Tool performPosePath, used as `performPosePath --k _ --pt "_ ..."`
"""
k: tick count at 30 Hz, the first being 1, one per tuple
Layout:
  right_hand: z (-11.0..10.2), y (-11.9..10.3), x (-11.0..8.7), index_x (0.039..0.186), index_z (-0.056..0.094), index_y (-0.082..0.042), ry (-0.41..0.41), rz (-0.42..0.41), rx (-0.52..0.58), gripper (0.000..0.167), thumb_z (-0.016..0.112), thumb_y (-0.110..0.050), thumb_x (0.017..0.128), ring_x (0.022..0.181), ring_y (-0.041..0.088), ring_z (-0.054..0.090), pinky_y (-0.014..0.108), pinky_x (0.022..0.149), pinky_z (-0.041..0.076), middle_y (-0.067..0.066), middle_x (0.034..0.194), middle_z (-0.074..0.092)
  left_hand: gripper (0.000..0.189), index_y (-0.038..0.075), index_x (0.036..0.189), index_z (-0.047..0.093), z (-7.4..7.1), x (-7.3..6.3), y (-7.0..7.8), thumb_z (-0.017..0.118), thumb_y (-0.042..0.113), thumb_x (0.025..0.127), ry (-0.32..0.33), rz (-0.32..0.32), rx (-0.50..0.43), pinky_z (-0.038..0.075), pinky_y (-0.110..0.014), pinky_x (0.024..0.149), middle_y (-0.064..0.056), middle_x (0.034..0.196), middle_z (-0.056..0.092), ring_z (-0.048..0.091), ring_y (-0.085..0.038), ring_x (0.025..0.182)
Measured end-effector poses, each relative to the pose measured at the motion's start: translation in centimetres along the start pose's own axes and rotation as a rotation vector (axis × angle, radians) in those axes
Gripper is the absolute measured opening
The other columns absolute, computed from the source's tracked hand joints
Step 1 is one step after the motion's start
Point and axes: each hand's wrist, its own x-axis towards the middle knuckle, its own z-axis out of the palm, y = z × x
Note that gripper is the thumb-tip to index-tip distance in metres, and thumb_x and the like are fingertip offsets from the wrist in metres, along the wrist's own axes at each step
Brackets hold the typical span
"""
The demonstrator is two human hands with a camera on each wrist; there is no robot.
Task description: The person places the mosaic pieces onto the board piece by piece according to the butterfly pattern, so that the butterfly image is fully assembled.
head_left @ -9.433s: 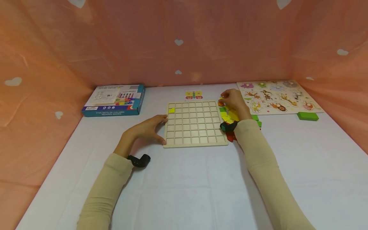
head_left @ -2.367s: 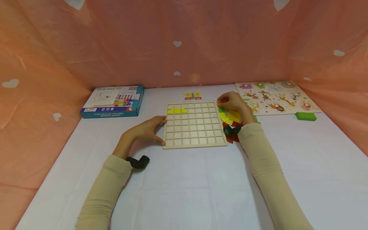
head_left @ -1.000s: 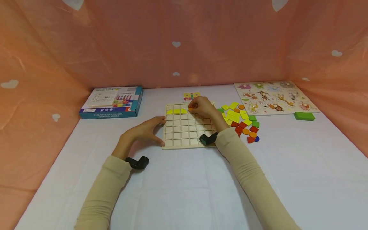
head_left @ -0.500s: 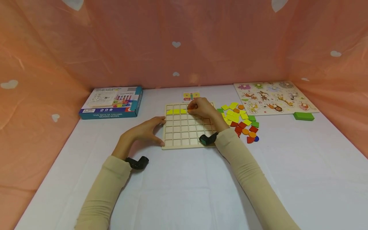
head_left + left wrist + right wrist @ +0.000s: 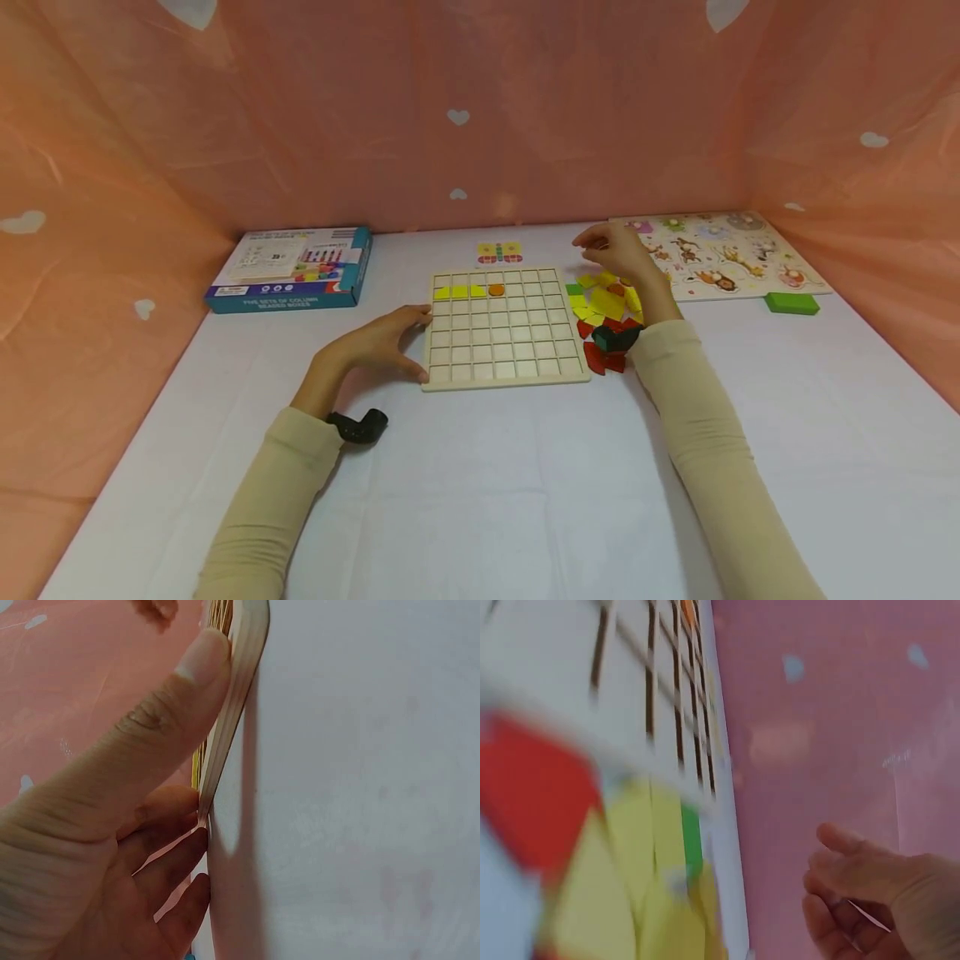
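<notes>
The square wooden grid board (image 5: 504,385) lies on the white table. Three yellow pieces (image 5: 459,292) form a line from its left side, in a row near the far edge, and an orange disc (image 5: 497,290) sits directly right of them. My left hand (image 5: 378,343) rests at the board's left edge, thumb by the near corner, fingers spread along the side; the left wrist view shows the thumb (image 5: 206,660) against the rim. Above the pile of coloured pieces (image 5: 606,304) is my right hand (image 5: 618,254), raised, fingers loosely bent, nothing seen between them (image 5: 862,889).
A small card with a butterfly pattern (image 5: 499,252) lies beyond the board. At the back left is a blue bead-set box (image 5: 288,271). An animal puzzle board (image 5: 723,258) and a green block (image 5: 792,303) are on the right. A pink curtain hangs behind.
Two more yellow pieces joined the first on the board. My right hand then brought the orange disc over, released it beside them and swung back right above the pile. The left hand kept its place.
</notes>
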Motion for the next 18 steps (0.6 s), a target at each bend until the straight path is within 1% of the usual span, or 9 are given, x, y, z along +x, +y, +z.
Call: performPosePath --k 3,5,9,11,13,16,18 --pt "-1.1 1.6 -0.5 0.113 0.061 0.008 0.003 0.034 -0.045 0.026 0.050 0.007 0.090 0.102 0.038 0.052 0.049 0.093 0.044 0.028 0.114 0.056 0.095 -0.001 0.139 0.037 0.0 0.0 -0.1 0.085 0.032 0.065 0.005 0.008 0.003 0.016 -0.045 0.114 -0.017 0.150 0.026 0.019 -0.033 0.140" --pt "-1.4 2.3 -0.8 0.115 0.060 0.008 -0.025 0.078 -0.060 0.028 0.048 0.009 0.090 0.103 0.038 0.050 0.049 0.094 0.043 0.027 0.116 0.054 0.094 -0.002 0.139 0.037 0.0 0.0 -0.2 0.085 0.031 0.065 0.013 0.014 0.001 0.016 -0.045 0.114 -0.018 0.150 0.027 0.019 -0.033 0.140" --pt "-1.5 3.2 -1.2 0.120 0.058 0.004 -0.112 0.205 -0.018 0.032 0.046 0.009 0.091 0.107 0.036 0.044 0.046 0.096 0.042 0.023 0.121 0.050 0.093 -0.001 0.139 0.037 -0.1 -0.1 -0.3 0.085 0.031 0.065 0.018 0.015 -0.009 0.017 -0.045 0.114 -0.017 0.150 0.027 0.019 -0.032 0.140" --pt "-1.4 3.5 -1.4 0.122 0.057 0.003 -0.144 0.249 0.003 0.034 0.045 0.009 0.091 0.108 0.035 0.041 0.046 0.097 0.041 0.022 0.124 0.048 0.094 -0.001 0.139 0.037 -0.1 -0.1 -0.4 0.085 0.032 0.065 0.013 0.010 -0.012 0.016 -0.045 0.114 -0.016 0.150 0.027 0.019 -0.032 0.140" --pt "-1.4 3.8 -1.4 0.123 0.056 0.003 -0.164 0.264 0.008 0.035 0.046 0.009 0.091 0.108 0.035 0.040 0.047 0.098 0.041 0.022 0.125 0.047 0.094 0.000 0.139 0.038 -0.1 0.0 -0.3 0.085 0.034 0.065 0.007 0.001 -0.012 0.016 -0.045 0.114 -0.015 0.151 0.026 0.019 -0.032 0.140" --pt "-1.2 4.2 -1.4 0.124 0.056 0.003 -0.173 0.255 -0.019 0.034 0.047 0.007 0.091 0.109 0.035 0.040 0.049 0.101 0.037 0.022 0.126 0.048 0.093 0.001 0.140 0.038 0.0 0.1 -0.3 0.084 0.034 0.066 0.000 -0.010 -0.011 0.016 -0.045 0.115 -0.014 0.151 0.026 0.018 -0.031 0.140" --pt "-1.1 4.4 -1.4 0.124 0.056 0.003 -0.171 0.238 -0.035 0.033 0.047 0.004 0.092 0.108 0.035 0.041 0.049 0.101 0.037 0.023 0.124 0.049 0.093 0.002 0.140 0.038 0.0 0.1 -0.2 0.084 0.035 0.066 -0.001 -0.018 -0.011 0.016 -0.045 0.115 -0.013 0.151 0.025 0.018 -0.030 0.140"
